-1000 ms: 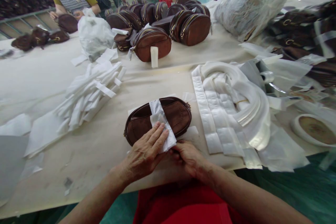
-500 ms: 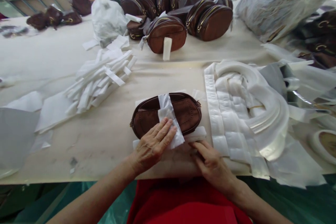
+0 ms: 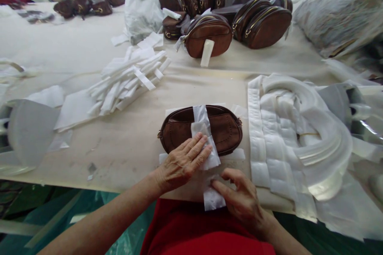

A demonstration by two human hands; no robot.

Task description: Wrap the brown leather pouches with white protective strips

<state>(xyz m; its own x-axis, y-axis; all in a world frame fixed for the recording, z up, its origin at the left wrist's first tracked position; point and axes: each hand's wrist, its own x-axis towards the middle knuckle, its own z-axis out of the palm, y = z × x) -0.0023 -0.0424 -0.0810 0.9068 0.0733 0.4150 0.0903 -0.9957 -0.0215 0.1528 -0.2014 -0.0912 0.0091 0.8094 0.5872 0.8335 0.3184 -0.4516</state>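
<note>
Since the earlier frame, the right hand (image 3: pixel 239 195) has drawn back from the bag's near edge toward the body. Beyond the left fingers, off to their left, lies a heap of white strips (image 3: pixel 128 83). The left hand (image 3: pixel 187 163) lies flat, fingers close together, on a white band (image 3: pixel 202 127) around the brown bag (image 3: pixel 223 129), which sits just ahead of both hands. The right fingertips touch a white piece (image 3: pixel 214 199); whether they pinch it, I cannot tell. Folded plastic (image 3: pixel 266 139) lies to their right.
</note>
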